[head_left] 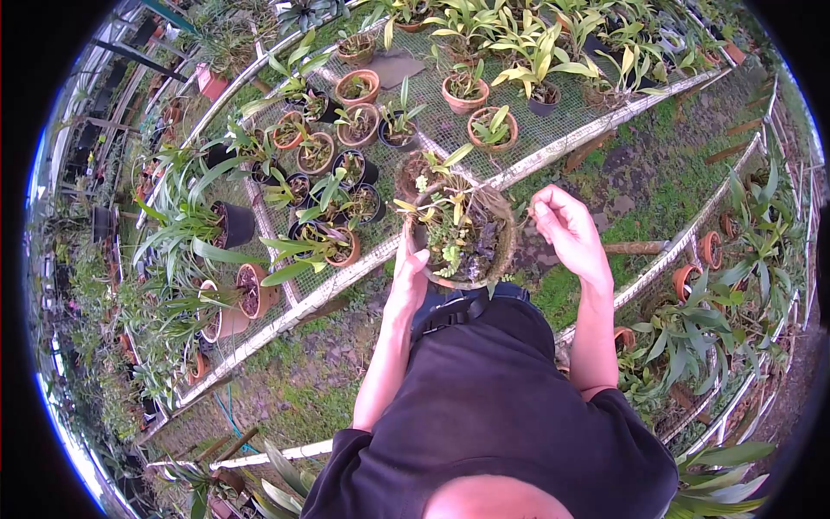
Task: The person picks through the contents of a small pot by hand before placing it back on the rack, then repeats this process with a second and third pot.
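Note:
My left hand [410, 270] grips the left side of a round, weathered plant pot [503, 246], its thumb over the rim. Held in front of my waist, the pot contains small green succulent-like growth [451, 242], a few yellowish leaves and dark soil matter. Just right of the pot, my right hand [566, 232] is raised with thumb and fingers pinched together. A thin brownish bit seems to show at those fingertips, too small to name. Beyond the held pot, a smaller brown pot [413, 176] stands close to its far rim.
A mesh bench [415, 78] with a pale wooden edge [571, 138] carries many potted plants, among them a terracotta pot [493, 130] and a black pot [233, 225]. On the right, another bench [644, 298] holds more plants. Mossy ground [657, 190] lies between the benches.

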Tool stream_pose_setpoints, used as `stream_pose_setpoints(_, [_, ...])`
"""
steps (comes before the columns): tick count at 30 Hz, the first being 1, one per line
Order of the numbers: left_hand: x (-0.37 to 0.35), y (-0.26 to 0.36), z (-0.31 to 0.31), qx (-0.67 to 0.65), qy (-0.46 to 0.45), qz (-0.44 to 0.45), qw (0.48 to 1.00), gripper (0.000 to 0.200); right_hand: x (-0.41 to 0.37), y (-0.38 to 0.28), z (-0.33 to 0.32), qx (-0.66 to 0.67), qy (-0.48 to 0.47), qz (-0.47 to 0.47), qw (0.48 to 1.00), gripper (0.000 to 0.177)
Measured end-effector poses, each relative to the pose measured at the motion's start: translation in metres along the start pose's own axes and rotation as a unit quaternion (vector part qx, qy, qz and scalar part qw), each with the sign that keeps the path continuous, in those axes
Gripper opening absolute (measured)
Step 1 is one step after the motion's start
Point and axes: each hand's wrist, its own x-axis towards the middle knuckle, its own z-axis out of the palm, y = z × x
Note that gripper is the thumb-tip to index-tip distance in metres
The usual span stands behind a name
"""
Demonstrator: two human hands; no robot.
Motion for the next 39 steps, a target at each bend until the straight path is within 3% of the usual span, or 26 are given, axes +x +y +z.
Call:
stream_pose_setpoints(3, [-0.001,-0.011,-0.007,-0.073,0.05,0.002,0.996,0.063,-0.001,0.001,-0.017,-0.143,0.095,-0.046,0.984,0.014])
stream_pose_setpoints(7, [-0.005,-0.003,-0.001,-0.114,0.068,-0.033,0.991,0.062,-0.003,0.003,-0.029,-0.228,0.136,-0.029,0.964,0.011])
stream_pose_setpoints(8, [-0.005,-0.002,-0.001,-0.123,0.065,-0.035,0.99,0.061,-0.005,0.002,-0.028,-0.355,0.175,-0.064,0.916,0.01])
stream_pose_setpoints(10, [-0.005,-0.002,-0.002,-0.137,0.051,-0.039,0.989,0.061,-0.012,-0.012,-0.016,-0.585,0.242,-0.127,0.764,0.011])
stream_pose_setpoints(14, [-0.003,-0.002,-0.002,-0.121,0.035,-0.03,0.992,0.062,-0.006,-0.02,-0.001,-0.338,0.174,-0.129,0.916,0.021])
stream_pose_setpoints(16, [0.0,-0.005,-0.003,-0.097,0.033,-0.017,0.995,0.063,-0.006,-0.029,0.009,-0.252,0.115,-0.122,0.953,0.02])
stream_pose_setpoints(18, [0.003,-0.014,-0.011,-0.073,0.028,-0.003,0.997,0.065,-0.001,-0.023,0.014,-0.267,0.08,-0.193,0.941,0.019])
stream_pose_setpoints(19, [0.002,0.005,0.006,-0.028,-0.027,-0.027,0.999,0.092,0.0,-0.021,0.017,-0.276,0.07,-0.202,0.937,0.02])
stream_pose_setpoints(22, [0.004,0.014,0.019,0.075,-0.014,0.034,0.996,0.088,0.005,-0.022,0.025,-0.403,0.071,-0.22,0.886,0.021])
stream_pose_setpoints(23, [0.004,0.02,0.023,0.082,-0.035,0.007,0.996,0.096,0.005,-0.022,0.028,-0.421,0.086,-0.22,0.876,0.02])
stream_pose_setpoints(29, [0.005,0.013,0.018,0.113,-0.056,0.011,0.992,0.097,0.008,-0.014,0.033,-0.453,0.055,-0.169,0.873,0.015])
stream_pose_setpoints(39, [0.002,0.014,0.019,0.107,-0.043,-0.005,0.993,0.096,0.009,-0.005,0.034,-0.443,0.05,-0.163,0.88,0.006])
